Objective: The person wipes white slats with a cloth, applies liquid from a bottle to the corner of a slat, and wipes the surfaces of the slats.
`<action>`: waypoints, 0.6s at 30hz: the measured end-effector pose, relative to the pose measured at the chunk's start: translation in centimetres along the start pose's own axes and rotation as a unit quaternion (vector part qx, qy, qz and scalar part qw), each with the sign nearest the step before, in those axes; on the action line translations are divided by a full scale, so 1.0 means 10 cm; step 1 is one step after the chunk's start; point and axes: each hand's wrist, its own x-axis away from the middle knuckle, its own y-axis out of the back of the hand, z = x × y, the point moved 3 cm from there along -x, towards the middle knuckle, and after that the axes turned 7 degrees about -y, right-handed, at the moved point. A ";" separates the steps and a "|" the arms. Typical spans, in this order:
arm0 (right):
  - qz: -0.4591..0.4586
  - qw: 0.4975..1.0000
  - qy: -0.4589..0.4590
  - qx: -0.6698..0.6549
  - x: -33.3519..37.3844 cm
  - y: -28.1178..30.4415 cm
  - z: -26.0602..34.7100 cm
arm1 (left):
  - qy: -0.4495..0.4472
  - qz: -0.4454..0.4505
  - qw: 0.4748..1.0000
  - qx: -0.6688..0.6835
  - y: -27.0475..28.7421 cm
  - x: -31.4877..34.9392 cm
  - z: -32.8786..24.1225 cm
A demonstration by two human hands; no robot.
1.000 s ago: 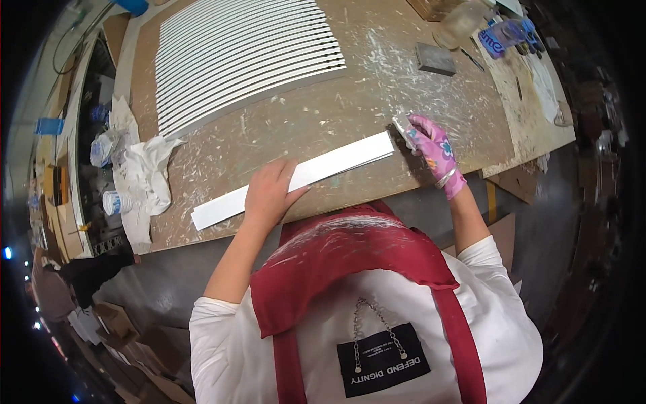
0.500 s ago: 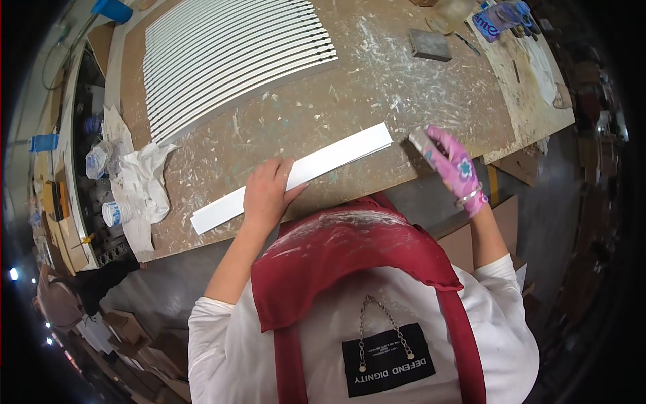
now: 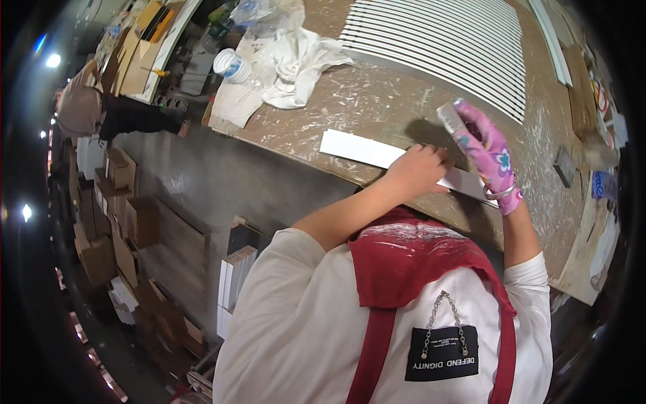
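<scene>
A long white slat (image 3: 361, 148) lies along the near edge of the worktable (image 3: 304, 129). My bare left hand (image 3: 420, 170) is closed over its middle, the fingers bent across it toward the far side. My right hand (image 3: 490, 151), in a pink flowered glove, grips a small pale grey block (image 3: 451, 120) between thumb and fingers. It is raised over the right part of the slat, with a shadow beneath, and the block looks clear of the slat. Beyond both hands lies a wide row of white slats (image 3: 441, 50), side by side with dark gaps between them.
A crumpled white cloth (image 3: 296, 67) and a white tub (image 3: 231, 65) sit at the table's left end. At the right are a dark grey block (image 3: 564, 166) and a bottle (image 3: 603, 185). Cardboard boxes (image 3: 141, 222) stand on the floor; another person (image 3: 101, 111) is at far left.
The view has swung left, shifting the table rightward. My gloved right hand has come from beside the slat's right end to above it. My left hand stays on the slat.
</scene>
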 end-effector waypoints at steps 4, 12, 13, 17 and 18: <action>-0.150 0.982 -0.056 -0.099 0.14 -0.05 -0.22 | 0.005 -0.019 1.000 -0.001 -0.05 0.02 0.01; -0.379 0.923 -0.049 0.050 0.60 0.78 -1.41 | 0.056 -0.003 0.986 0.156 -0.29 -0.08 0.05; -0.411 0.907 -0.019 0.088 0.74 1.07 -1.78 | 0.036 0.001 0.990 0.137 -0.39 -0.14 0.03; -0.462 0.883 0.028 0.077 0.74 1.36 -2.01 | 0.007 -0.033 0.999 0.042 -0.23 0.09 0.02; -0.453 0.884 0.014 0.112 0.68 1.30 -2.02 | 0.011 -0.030 0.999 0.043 -0.21 0.12 0.04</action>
